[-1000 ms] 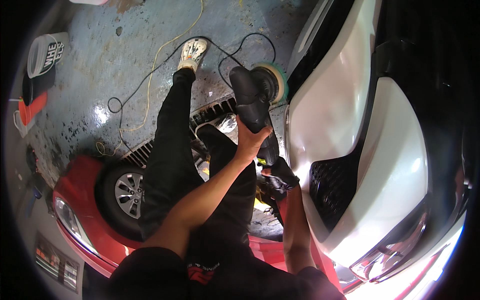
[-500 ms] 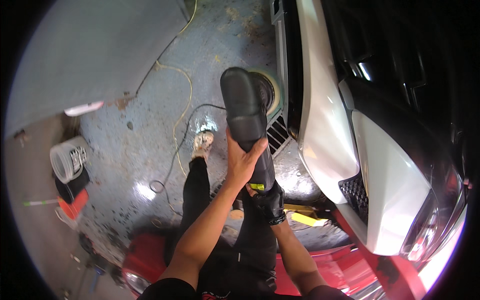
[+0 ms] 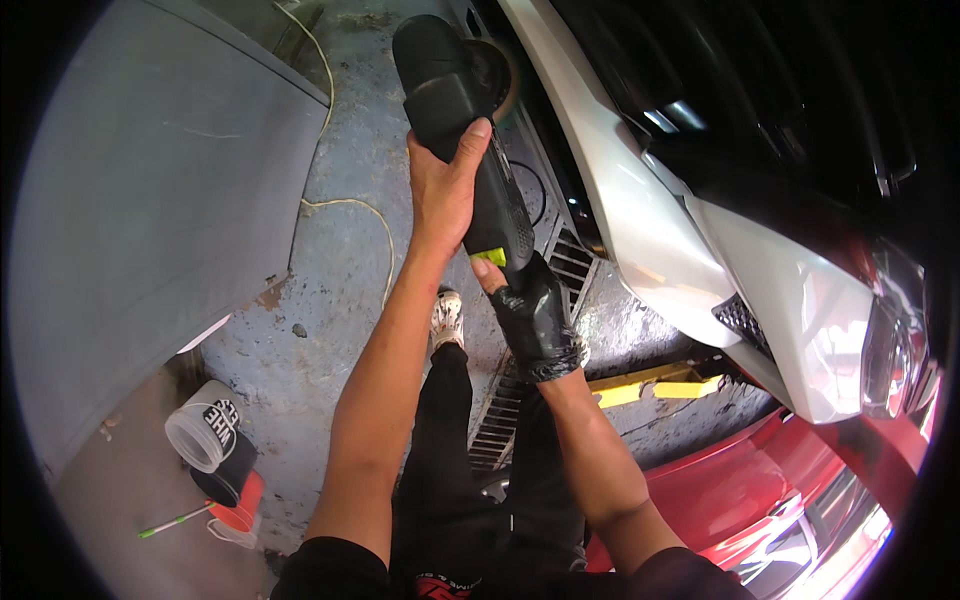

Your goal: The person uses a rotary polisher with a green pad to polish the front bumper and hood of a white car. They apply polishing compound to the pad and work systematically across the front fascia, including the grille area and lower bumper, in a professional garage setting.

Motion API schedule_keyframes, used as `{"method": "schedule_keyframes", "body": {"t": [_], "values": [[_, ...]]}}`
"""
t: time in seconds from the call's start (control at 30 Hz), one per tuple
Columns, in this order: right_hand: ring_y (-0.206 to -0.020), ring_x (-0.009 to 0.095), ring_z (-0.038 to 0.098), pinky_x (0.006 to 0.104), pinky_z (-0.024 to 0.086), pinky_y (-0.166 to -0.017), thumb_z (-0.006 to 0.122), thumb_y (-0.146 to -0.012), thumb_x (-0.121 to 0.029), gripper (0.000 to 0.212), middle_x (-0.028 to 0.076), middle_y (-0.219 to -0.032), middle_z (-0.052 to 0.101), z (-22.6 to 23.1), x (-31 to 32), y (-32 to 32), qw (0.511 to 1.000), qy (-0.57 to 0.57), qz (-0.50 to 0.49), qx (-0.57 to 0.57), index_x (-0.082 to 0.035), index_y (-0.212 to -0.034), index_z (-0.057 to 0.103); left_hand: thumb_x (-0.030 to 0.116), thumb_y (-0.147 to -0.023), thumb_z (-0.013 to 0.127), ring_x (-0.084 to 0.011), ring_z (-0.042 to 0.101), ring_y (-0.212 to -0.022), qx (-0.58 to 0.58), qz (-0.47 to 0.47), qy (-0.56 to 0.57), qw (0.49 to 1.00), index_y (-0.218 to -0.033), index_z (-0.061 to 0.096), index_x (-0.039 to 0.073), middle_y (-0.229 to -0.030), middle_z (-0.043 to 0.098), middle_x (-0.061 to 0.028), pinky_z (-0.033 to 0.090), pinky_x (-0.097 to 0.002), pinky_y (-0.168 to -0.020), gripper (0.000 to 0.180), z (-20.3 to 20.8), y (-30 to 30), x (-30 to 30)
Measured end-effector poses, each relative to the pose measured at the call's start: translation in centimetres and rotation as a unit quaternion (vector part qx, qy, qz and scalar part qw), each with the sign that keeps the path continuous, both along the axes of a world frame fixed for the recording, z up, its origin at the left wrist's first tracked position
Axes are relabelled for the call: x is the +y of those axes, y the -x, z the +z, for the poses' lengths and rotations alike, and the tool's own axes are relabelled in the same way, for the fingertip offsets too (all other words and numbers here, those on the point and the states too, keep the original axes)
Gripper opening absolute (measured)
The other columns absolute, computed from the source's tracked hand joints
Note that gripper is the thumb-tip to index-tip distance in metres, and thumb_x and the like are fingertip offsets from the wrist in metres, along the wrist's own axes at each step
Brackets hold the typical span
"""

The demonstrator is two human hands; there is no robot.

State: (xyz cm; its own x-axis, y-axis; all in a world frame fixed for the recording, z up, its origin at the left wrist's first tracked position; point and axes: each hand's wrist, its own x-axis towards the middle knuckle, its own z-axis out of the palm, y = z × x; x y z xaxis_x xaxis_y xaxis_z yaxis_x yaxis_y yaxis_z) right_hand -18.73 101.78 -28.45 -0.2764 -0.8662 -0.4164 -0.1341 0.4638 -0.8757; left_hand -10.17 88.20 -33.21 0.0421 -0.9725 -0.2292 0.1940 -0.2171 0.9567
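Observation:
A black car polisher (image 3: 499,208) reaches away from me, its rounded head at the far end. The round pad (image 3: 510,82) on its right side faces the white car body panel (image 3: 585,140); I cannot tell whether they touch. My left hand (image 3: 445,190), bare, is wrapped round the body just behind the head, thumb on top. My right hand (image 3: 535,318), in a black glove, grips the rear end by a yellow-green tag (image 3: 490,256). The bare right thumb pokes out of the glove.
Left stands a large grey panel (image 3: 190,170). Stacked buckets (image 3: 200,435) sit at lower left. A pale cord (image 3: 372,212) trails on the blue-grey floor (image 3: 345,260), and a drain grate (image 3: 495,430) runs beneath me. A yellow bar (image 3: 640,385) and a red car (image 3: 720,470) are at lower right.
Both hands have carried the polisher farther away and slightly left, along the white panel. My view has shifted, with the buckets and red car now placed differently. Both grips stay on the polisher.

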Motion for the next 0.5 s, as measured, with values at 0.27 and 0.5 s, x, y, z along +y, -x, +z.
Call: {"method": "schedule_keyframes", "body": {"t": [0.27,0.5], "values": [[-0.084,0.037,0.076,0.0431,0.059,-0.073,0.087,-0.083,-0.042,0.064,0.023,-0.095,0.076,-2.7,10.2,4.7,0.992,0.004,0.046,0.117,0.003,-0.121,0.064,0.042,-0.091,0.081,-0.0242,0.056,-0.118,0.008,0.019,-0.016,1.0,-0.144,0.037,-0.005,-0.131,0.054,-0.0168,0.044,-0.0375,-0.106,0.083,0.6,3.5,10.4],[-0.094,0.027,0.076,0.0396,0.059,-0.081,0.092,-0.078,-0.027,0.061,0.019,-0.103,0.077,-2.0,15.5,10.2,0.989,-0.04,0.099,0.102,0.003,-0.123,0.064,0.034,-0.09,0.084,-0.0219,0.056,-0.116,0.089,0.076,-0.029,0.993,-0.146,0.034,0.0,-0.131,0.052,-0.014,0.047,-0.0371,-0.103,0.082,-1.3,7.5,19.3]]}}
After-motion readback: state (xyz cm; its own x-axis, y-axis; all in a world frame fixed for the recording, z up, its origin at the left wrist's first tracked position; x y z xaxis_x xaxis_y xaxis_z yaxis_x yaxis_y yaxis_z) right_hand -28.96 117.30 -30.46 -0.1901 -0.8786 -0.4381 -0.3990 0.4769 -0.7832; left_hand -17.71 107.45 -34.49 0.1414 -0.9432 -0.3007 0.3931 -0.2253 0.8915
